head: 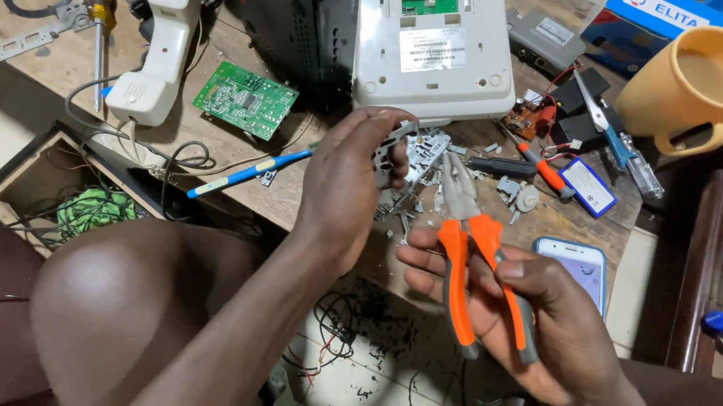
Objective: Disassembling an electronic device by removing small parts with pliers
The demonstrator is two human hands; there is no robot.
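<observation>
Orange-handled pliers (473, 260) sit in your right hand (530, 314), grip closed around the handles, nose near a grey metal bracket (394, 151) pinched in your left hand (350, 186) above the table (52, 59). You seem mid-dismantling; biting the bracket's edge needs steady alignment.

We see a worn wooden table (61, 59) crowded with parts. At its far left lie a white telephone handset (158, 44) and a green circuit board (246, 100); a blue pen (246, 172) rests near the front edge. Far middle sits an upturned white telephone base (434, 44). To the right we find a yellow mug (693, 85), a smartphone (577, 266) and an orange-handled screwdriver (543, 170).
</observation>
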